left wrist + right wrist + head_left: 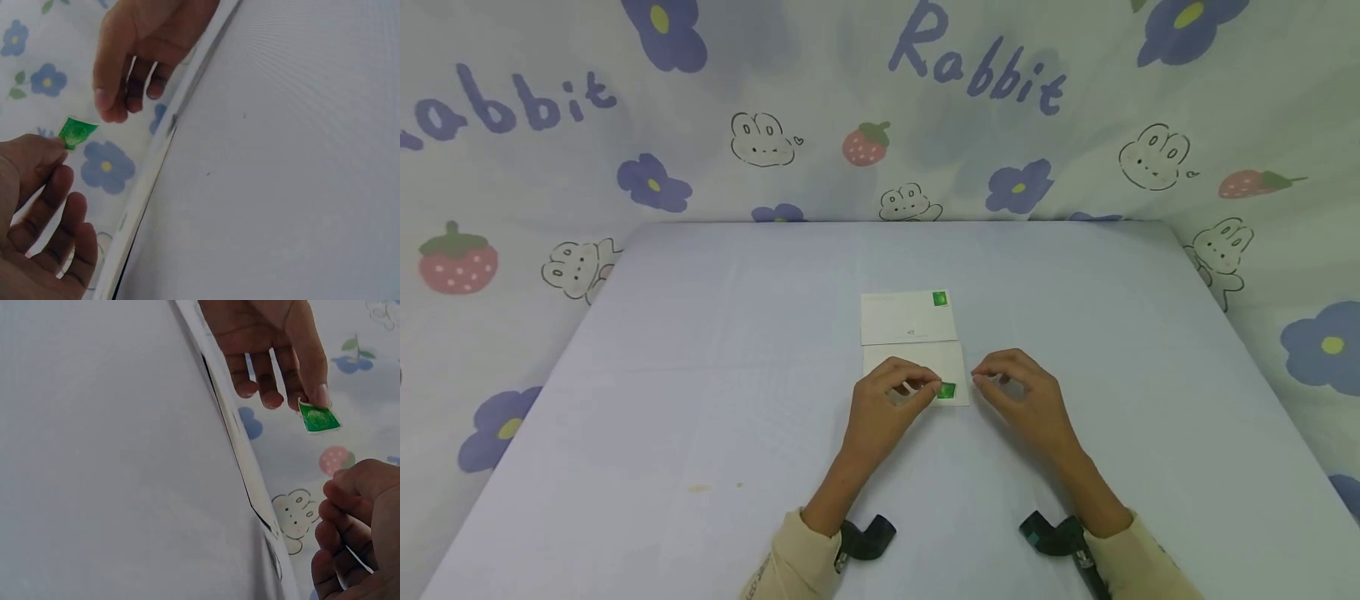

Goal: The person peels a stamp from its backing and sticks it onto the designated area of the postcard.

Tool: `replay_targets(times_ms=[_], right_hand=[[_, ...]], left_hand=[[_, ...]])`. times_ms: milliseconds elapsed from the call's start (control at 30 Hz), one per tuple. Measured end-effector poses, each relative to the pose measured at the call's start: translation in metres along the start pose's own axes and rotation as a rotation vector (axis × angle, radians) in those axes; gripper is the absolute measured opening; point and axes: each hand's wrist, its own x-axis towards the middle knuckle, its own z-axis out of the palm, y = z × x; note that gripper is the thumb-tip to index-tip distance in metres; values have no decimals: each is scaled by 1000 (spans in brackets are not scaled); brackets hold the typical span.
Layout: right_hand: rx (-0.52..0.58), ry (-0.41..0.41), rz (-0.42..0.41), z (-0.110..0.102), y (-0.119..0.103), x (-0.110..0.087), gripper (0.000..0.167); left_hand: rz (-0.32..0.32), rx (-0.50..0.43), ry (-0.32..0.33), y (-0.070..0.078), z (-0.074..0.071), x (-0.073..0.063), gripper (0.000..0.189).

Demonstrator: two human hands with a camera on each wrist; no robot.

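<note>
My left hand [887, 407] pinches a small green stamp [77, 132] by its edge between thumb and index finger. In the head view, the stamp overlaps the right part of a white envelope [951, 360]. Beyond that lies a second white envelope [895, 317], with a green stamp [940, 298] stuck in its upper right corner. The right hand [1026, 396] is just to the right of the nearer envelope, its fingers loosely bent and thumb close to the index fingertip, holding nothing visible. From the right wrist view, the pinched stamp is clear of that hand's fingertips.
A white cloth covers the table [700, 350], with a faint yellowish stain [698, 488] at the near left. Behind and beside it hangs a curtain [820, 75] printed with rabbits, flowers and strawberries. A black camera mount [868, 537] sits at the left wrist, another [1051, 535] at the right.
</note>
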Motion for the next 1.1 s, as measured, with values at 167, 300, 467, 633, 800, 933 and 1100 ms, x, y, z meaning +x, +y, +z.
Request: replay_targets(times_ms=[167, 300, 467, 633, 800, 933, 1100], right_hand=[[105, -58, -65, 4, -12, -1, 18], [161, -92, -120, 4, -30, 1, 19], [146, -93, -159, 4, -42, 3, 18], [133, -71, -153, 4, -43, 4, 15], [94, -34, -98, 5, -43, 4, 12], [65, -4, -64, 6, -43, 5, 12], [42, 28, -23, 8, -39, 6, 9]], left_hand=[[18, -8, -1, 0, 0, 0, 8], [15, -22, -7, 0, 0, 0, 8], [2, -32, -16, 0, 2, 0, 8], [9, -9, -16, -1, 2, 0, 8], [31, 23, -4, -2, 1, 2, 8], [39, 57, 5, -3, -2, 4, 8], [35, 108, 38, -8, -9, 6, 9]])
